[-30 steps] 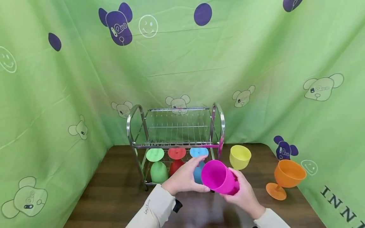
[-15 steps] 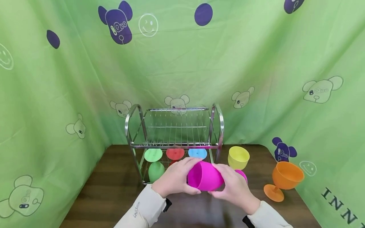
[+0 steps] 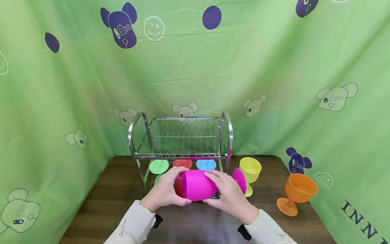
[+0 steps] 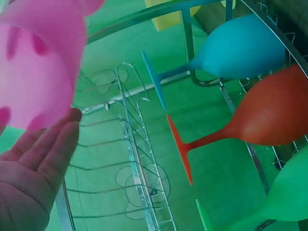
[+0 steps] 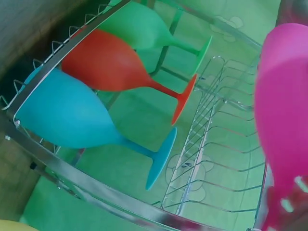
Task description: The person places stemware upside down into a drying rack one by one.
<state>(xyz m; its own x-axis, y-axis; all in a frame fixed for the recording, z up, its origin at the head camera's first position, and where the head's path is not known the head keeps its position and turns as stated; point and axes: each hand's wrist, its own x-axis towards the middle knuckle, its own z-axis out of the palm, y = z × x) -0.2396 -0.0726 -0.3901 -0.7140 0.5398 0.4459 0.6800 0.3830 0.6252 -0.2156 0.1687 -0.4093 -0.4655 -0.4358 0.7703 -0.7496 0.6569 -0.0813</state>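
Observation:
A pink goblet is held sideways in front of the rack, its mouth towards the left and its foot to the right. My right hand grips the bowl near the stem, fingers over the top and thumb below. My left hand spans the rim, with fingertips above and thumb beneath. In the left wrist view, its fingers touch the outside of the bowl by the rim. Behind the hands, a green goblet, a red goblet and a blue goblet stand upside down on the rack's lower tier.
The two-tier metal dish rack stands at the back of the dark wooden table. To its right are an upright yellow goblet and, nearer the front, an orange goblet. A green patterned cloth surrounds the table.
The pink goblet has moved left and turned from mouth towards me to mouth leftward. My left hand has come to its rim; both hands have shifted left.

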